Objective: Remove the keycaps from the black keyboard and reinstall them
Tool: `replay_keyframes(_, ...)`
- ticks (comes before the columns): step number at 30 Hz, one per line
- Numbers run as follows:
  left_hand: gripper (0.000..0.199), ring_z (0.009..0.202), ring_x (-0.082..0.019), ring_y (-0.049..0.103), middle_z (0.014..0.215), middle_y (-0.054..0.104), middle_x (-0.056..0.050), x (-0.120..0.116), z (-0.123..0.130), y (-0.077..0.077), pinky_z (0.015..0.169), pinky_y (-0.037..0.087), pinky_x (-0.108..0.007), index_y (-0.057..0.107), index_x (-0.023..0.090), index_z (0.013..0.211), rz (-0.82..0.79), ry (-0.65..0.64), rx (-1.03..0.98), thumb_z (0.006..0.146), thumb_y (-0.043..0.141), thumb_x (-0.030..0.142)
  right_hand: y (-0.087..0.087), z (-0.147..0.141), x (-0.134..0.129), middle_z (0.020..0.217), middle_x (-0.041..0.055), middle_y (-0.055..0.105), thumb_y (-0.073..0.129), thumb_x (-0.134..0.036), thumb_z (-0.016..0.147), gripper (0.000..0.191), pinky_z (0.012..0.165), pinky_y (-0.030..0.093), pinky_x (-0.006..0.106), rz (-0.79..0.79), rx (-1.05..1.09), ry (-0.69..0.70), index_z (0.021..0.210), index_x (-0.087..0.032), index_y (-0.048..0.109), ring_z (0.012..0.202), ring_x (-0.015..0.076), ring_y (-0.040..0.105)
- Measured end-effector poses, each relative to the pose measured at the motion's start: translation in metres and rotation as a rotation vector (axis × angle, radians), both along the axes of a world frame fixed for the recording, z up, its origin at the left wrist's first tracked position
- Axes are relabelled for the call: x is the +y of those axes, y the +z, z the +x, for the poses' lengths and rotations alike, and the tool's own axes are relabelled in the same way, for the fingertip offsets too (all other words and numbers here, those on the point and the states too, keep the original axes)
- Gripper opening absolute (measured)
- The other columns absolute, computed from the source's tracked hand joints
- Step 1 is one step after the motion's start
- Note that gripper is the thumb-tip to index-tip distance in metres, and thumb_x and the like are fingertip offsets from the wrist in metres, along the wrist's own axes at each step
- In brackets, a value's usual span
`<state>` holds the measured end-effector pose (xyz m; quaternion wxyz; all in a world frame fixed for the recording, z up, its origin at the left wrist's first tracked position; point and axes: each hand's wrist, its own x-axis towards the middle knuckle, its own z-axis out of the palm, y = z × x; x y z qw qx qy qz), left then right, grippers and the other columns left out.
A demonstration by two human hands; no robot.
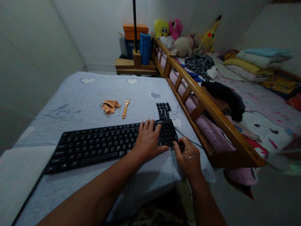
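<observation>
A long black keyboard [101,141] lies on the pale blue cloth. My left hand [148,139] rests on it with the fingers spread, just left of the number pad. The pad [167,133] shows small round stubs where keycaps are off. At the keyboard's near right corner, my right hand [188,155] is closed, thumb and fingers pressed around something dark. Whether that is a keycap or the corner itself, I cannot tell. Several loose black keycaps [163,110] stand in rows just beyond the keyboard.
A crumpled orange cloth [110,106], a cotton swab [119,110] and a small brush [125,108] lie behind the keyboard. The keyboard's cable [188,138] runs right toward a wooden bed rail [199,91]. Clothes and plush toys lie on the bed beyond.
</observation>
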<state>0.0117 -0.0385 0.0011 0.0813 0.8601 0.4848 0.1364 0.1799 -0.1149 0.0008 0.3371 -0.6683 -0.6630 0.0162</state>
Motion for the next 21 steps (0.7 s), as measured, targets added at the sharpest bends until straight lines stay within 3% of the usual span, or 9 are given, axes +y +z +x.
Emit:
replay_keyframes(13, 0.092, 0.139, -0.042, 0.032, 0.149, 0.042, -0.019, 0.000, 0.000, -0.001, 0.117, 0.018, -0.058, 0.045, 0.018, 0.138, -0.001, -0.001, -0.005, 0.066, 0.070, 0.070, 0.006, 0.007, 0.003, 0.076, 0.0036, 0.068, 0.057, -0.033, 0.089, 0.016, 0.064, 0.049, 0.027, -0.095, 0.177, -0.063, 0.084, -0.019, 0.061, 0.066, 0.0170, 0.065)
replay_keyframes(21, 0.093, 0.140, -0.043, 0.031, 0.150, 0.040, -0.021, 0.000, 0.000, 0.000, 0.117, 0.019, -0.058, 0.046, 0.016, 0.139, -0.009, -0.007, 0.014, 0.067, 0.068, 0.071, -0.003, 0.007, 0.005, 0.075, 0.0051, 0.068, 0.050, -0.030, 0.092, 0.021, 0.066, 0.048, 0.026, 0.004, 0.089, -0.057, 0.078, -0.018, 0.060, 0.065, 0.0164, 0.065)
